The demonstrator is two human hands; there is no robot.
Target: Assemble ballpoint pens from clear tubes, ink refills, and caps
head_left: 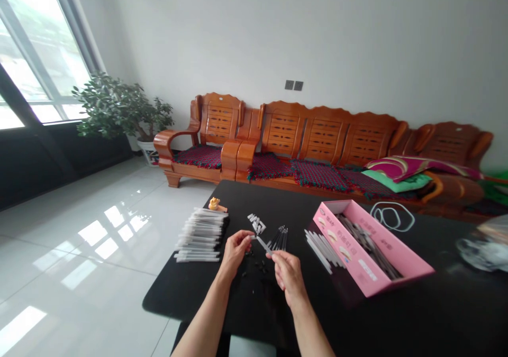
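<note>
Both my hands hover over a black table and share one slim grey pen barrel. My left hand pinches its upper end with closed fingers. My right hand grips the lower end, fingers curled. To the left lies a stack of white pens. Just beyond my hands lie a bundle of dark refills and a small heap of grey-white clips. Tiny black caps are scattered under my hands.
An open pink box with dark pens sits at the right, loose white barrels beside it. A white cable, a clear bag and a small orange figure lie on the table. Behind stand a wooden sofa and a plant.
</note>
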